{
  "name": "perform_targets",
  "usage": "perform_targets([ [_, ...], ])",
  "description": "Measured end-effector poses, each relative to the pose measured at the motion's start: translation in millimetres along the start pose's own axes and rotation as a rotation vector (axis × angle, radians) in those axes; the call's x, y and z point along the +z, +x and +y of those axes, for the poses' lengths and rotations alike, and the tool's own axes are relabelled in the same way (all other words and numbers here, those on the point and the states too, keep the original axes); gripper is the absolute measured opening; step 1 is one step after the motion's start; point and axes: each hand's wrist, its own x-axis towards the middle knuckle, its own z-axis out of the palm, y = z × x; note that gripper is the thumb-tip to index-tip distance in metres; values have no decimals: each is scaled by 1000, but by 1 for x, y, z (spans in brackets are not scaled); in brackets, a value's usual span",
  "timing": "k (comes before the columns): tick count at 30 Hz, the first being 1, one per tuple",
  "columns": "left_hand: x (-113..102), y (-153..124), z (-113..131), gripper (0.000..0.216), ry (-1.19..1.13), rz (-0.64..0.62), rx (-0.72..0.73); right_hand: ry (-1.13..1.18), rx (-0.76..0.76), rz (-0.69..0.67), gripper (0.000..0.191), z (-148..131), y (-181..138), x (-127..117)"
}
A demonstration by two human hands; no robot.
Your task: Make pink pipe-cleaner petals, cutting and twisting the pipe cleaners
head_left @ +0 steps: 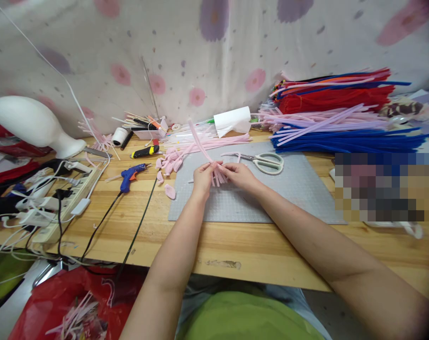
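A small bunch of pink pipe cleaners (pixel 199 144) is held between my two hands above the grey cutting mat (pixel 296 193). Long ends stick up and away to the left, while short ends fan out below my fingers. My left hand (pixel 202 180) is closed around the bunch from the left. From the right, my right hand (pixel 240 175) pinches it, fingertips close to the left ones. Just beyond lie scissors (pixel 271 163) with pale handles. Left of my hands are several pink fuzzy petal shapes (pixel 170 191), some heaped at the mat's edge.
A blue glue gun (pixel 131 177) and a black-yellow cutter (pixel 144 151) lie left. Cables run from a power strip (pixel 69 203). Blue pipe cleaners (pixel 349 139) and other bundles are stacked at back right. A white roll (pixel 232 120) stands behind; a red bag (pixel 40 302) hangs below the table.
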Motion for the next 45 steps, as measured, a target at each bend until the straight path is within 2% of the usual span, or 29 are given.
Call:
perform_targets([
  [9,8,-1,-7,16,-193,87,-15,-66,-38,-49,39,-3,-4,7],
  [13,5,0,-4,18,-143,72,-1,-185,-45,-187,36,-6,-1,-13],
  [14,3,1,-2,19,-104,53,-7,-195,-44,-243,33,-7,1,-21],
  [15,2,1,-2,19,-59,27,-18,-164,-29,-233,31,-10,3,-30],
  [19,4,-1,-4,19,97,-147,-54,156,105,6,36,-15,7,-49],
  [22,9,-6,-8,20,163,-300,-76,367,150,-87,39,-12,8,-43],
  [24,11,-9,-9,23,172,-359,-107,455,181,-136,38,-6,9,-35],
  [27,12,-10,-8,24,132,-396,-171,529,239,-67,36,4,11,-30],
  [30,14,-11,-7,24,96,-367,-214,576,229,22,36,10,13,-29],
  [34,21,-13,-8,22,76,-217,-176,601,158,141,33,10,14,-24],
  [37,28,-16,-9,21,62,-145,-144,655,166,216,32,5,14,-21],
  [41,36,-19,-11,20,78,-83,-82,710,180,265,30,-2,14,-21],
  [45,39,-20,-11,20,46,-84,-74,685,186,285,29,-4,15,-22],
])
